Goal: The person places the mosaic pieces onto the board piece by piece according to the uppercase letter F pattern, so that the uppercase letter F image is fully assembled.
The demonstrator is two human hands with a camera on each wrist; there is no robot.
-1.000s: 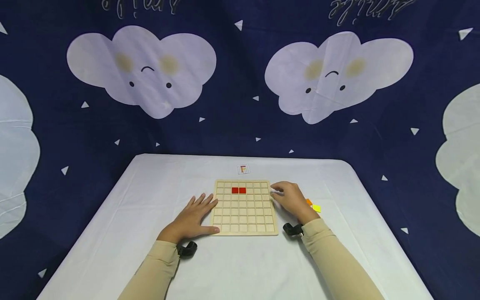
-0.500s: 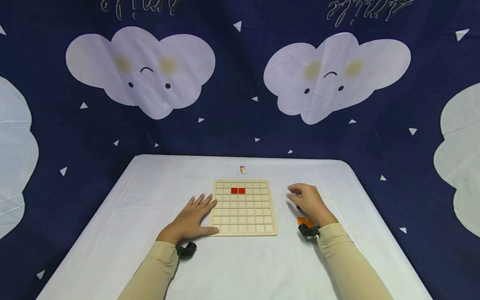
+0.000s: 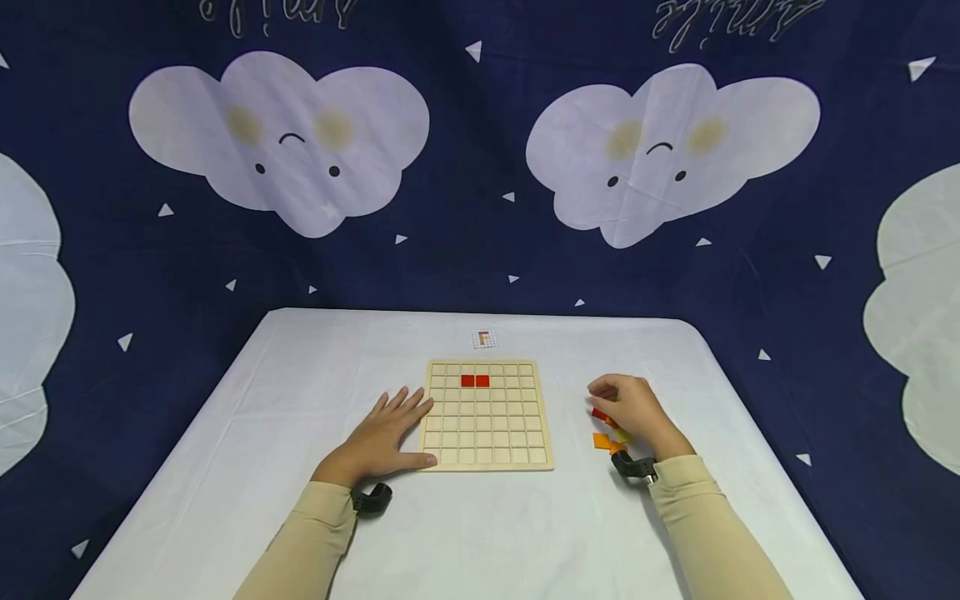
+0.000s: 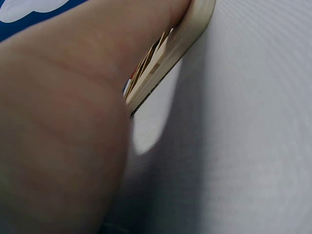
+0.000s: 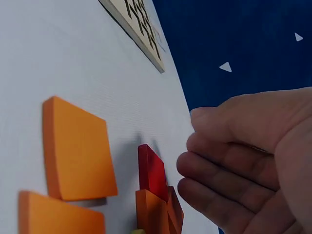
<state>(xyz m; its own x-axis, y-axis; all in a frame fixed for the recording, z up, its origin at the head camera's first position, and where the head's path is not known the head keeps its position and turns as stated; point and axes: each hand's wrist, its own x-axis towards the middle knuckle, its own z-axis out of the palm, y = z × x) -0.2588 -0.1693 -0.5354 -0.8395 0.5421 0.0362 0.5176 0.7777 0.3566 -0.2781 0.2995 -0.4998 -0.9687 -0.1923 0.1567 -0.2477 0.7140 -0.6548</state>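
My left hand (image 3: pixel 381 437) lies with fingers spread along the left edge of a wooden grid board (image 3: pixel 487 468), its thumb on the near left corner. Two red square tiles (image 3: pixel 475 381) sit side by side in the board's second row. Right of the board, my right hand (image 3: pixel 632 407) hovers over a small group of loose tiles, its fingers loosely bent and nothing visible between them. Below the fingertips in the right wrist view, a red tile (image 5: pixel 155 170) leans by orange ones. A separate orange tile (image 5: pixel 80 148) lies to the left, and a yellow tile (image 3: pixel 623 436) is partly hidden.
A small card (image 3: pixel 484 338) with a coloured grid pattern lies beyond the board. White cloth covers the table (image 3: pixel 337 358). Behind it hangs a dark blue curtain (image 3: pixel 480 267) printed with clouds.
My right hand has moved right, away from the board's right edge, to above the loose tiles, uncovering red and orange ones. My left hand stays in place on the board.
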